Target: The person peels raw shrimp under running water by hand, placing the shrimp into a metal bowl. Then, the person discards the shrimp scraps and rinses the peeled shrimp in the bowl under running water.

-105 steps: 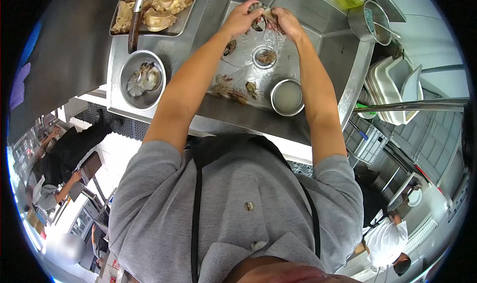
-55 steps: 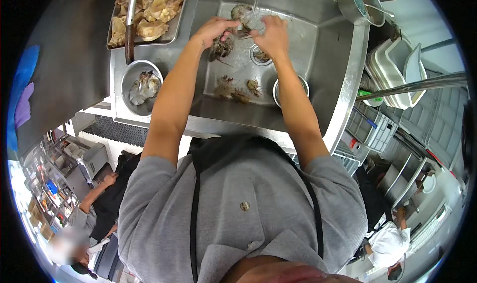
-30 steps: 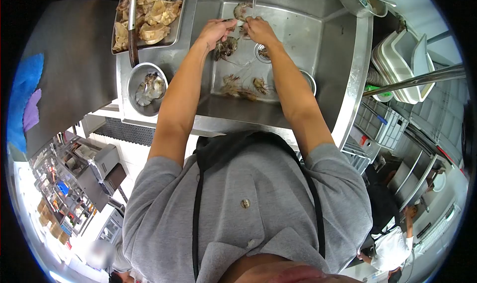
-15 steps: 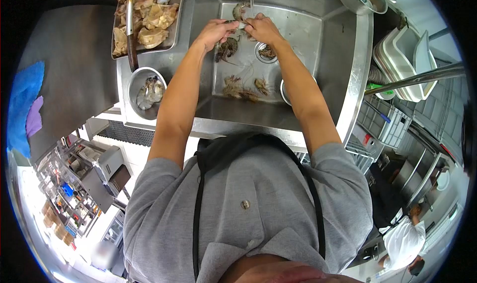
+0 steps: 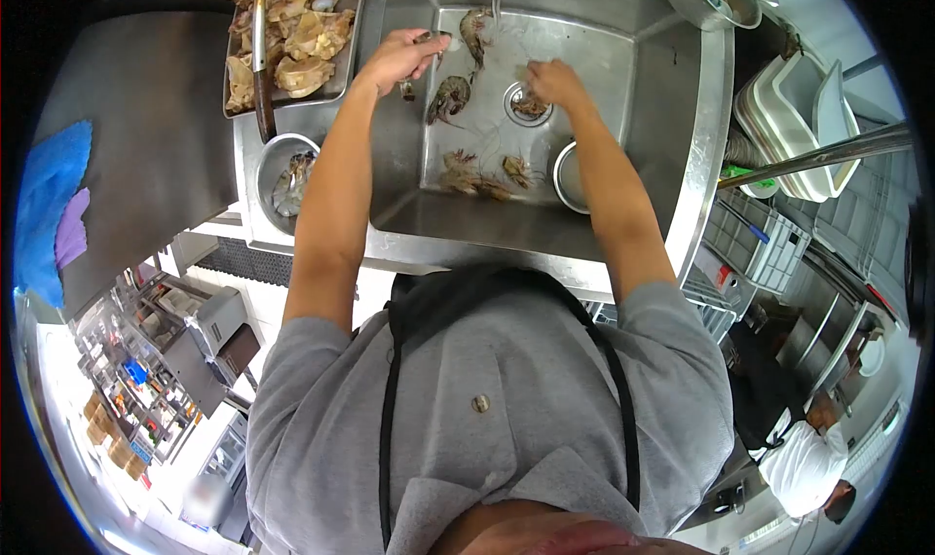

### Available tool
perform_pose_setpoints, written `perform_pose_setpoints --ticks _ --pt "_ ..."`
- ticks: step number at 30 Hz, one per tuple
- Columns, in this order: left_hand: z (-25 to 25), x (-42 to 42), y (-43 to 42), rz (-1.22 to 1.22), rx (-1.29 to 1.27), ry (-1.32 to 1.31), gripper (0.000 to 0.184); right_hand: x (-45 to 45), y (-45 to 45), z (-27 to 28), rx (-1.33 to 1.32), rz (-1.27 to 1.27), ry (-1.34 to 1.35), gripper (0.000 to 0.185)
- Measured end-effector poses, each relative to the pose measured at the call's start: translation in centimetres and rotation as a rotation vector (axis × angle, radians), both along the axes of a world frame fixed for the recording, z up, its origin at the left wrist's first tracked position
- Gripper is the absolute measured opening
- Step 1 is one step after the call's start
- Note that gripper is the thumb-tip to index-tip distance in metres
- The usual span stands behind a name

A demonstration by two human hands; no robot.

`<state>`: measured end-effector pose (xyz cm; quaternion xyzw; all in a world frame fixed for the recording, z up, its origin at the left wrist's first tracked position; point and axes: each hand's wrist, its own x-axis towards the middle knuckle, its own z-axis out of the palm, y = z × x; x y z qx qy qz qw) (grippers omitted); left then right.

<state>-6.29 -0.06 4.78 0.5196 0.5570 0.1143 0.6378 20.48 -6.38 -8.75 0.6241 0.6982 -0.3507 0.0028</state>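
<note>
In the upper middle of the frame, over the sink (image 5: 584,49), the left hand (image 5: 397,62) pinches with its fingers a shrimp (image 5: 424,38), probably light, soft and slippery, best held around its thick middle, while the right hand (image 5: 558,83) curls, its grip impossible to tell.

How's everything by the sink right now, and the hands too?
Left hand: closed around a shrimp, mostly hidden
Right hand: by the drain, grip unclear
Drain: partly covered by shell scraps
Curled shrimp: shell on, lying in the sink
Metal bowl: holding peeled-looking shrimp
Metal tray: loaded with pale food pieces
Round container: partly hidden, contents unclear
Blue cloth: spread on the counter
</note>
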Motion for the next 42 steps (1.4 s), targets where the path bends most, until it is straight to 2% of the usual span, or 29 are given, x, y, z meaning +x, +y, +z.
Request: perform_pose_setpoints --ticks 3,4,8,10,11,12,13,14,16,17,19,21,23,25,26,28,29,30,32,33,35,38,42 --pt "0.2 0.8 0.1 -0.149 0.139 0.103 0.041 -2.0 -2.5 -0.2 -0.105 0.017 0.009 0.043" --pt "-0.3 0.8 0.4 -0.13 0.165 0.064 0.04 -2.2 -2.5 0.0 -0.051 -0.062 0.125 0.044" --pt "-1.3 2.1 0.3 -0.048 0.192 -0.102 0.036 -3.2 -2.6 0.7 0.174 -0.37 0.595 0.045" --pt "-2.3 2.9 0.5 -0.076 0.275 -0.122 0.035 -2.6 0.8 7.7 -0.133 -0.669 1.171 0.042" --pt "-2.5 3.5 0.5 -0.1 0.36 -0.142 0.035 -2.9 2.0 8.8 -0.126 -0.672 1.173 0.042" --pt "-2.3 3.9 0.6 -0.103 0.364 -0.144 0.035 -3.4 3.7 9.3 -0.167 -0.552 1.163 0.034" --pt "-2.1 4.4 0.9 -0.17 0.433 -0.032 0.034 -3.5 5.2 9.2 -0.206 -0.428 1.15 0.026" --pt "-2.0 4.7 1.0 -0.232 0.5 0.084 0.034 -3.6 6.0 8.9 -0.201 -0.422 1.151 0.026" --pt "-1.6 5.4 1.1 -0.242 0.499 0.044 0.035 -4.3 6.6 8.2 -0.176 -0.383 1.084 0.017" --pt "-1.4 5.5 1.0 -0.308 0.587 0.137 0.034 -4.4 6.8 7.7 -0.184 -0.379 1.083 0.017" --pt "-1.7 5.4 0.7 -0.374 0.666 0.23 0.034 -4.5 6.9 8.1 -0.133 -0.384 0.781 0.013" --pt "-2.4 5.4 0.3 -0.39 0.808 0.366 0.034 -4.5 6.9 7.9 -0.09 -0.361 0.696 0.011" --pt "-3.0 5.4 -0.2 -0.369 0.884 0.381 0.033 -4.5 7.3 7.5 -0.04 -0.335 0.613 0.008" --pt "-3.5 5.2 -0.5 -0.35 0.955 0.396 0.033 -4.3 7.3 5.4 0.278 -0.238 0.335 0.01" --pt "-3.8 5.0 -0.3 -0.309 0.964 0.375 0.033 -3.8 7.7 4.4 0.278 -0.239 0.334 0.01" --pt "-3.3 4.4 0.0 -0.267 0.973 0.359 0.033 -2.1 8.2 3.7 -0.025 -0.494 0.425 0.018" --pt "-2.6 4.1 -0.1 -0.24 0.83 0.351 0.033 -1.3 7.8 4.0 -0.071 -0.431 0.385 0.021" --pt "-2.4 4.0 0.0 -0.215 0.692 0.338 0.034 -1.3 7.6 4.3 -0.071 -0.433 0.384 0.021" --pt "-3.3 3.5 0.3 -0.194 0.641 0.276 0.035 -1.4 6.9 4.7 0.238 -0.297 0.496 0.018" --pt "-3.8 3.3 0.7 -0.167 0.594 0.219 0.036 -1.9 6.8 5.8 0.24 -0.3 0.494 0.018" --pt "-3.9 3.6 1.0 -0.185 0.593 0.212 0.036 -3.5 6.4 9.0 -0.151 -0.425 1.138 0.015" --pt "-3.0 4.1 1.3 -0.228 0.577 0.219 0.034 -4.0 6.4 8.4 -0.147 -0.306 1.232 0.012" --pt "-1.9 3.7 2.2 -0.283 0.472 0.293 0.031 -3.5 6.9 7.1 -0.132 -0.347 1.213 0.009"
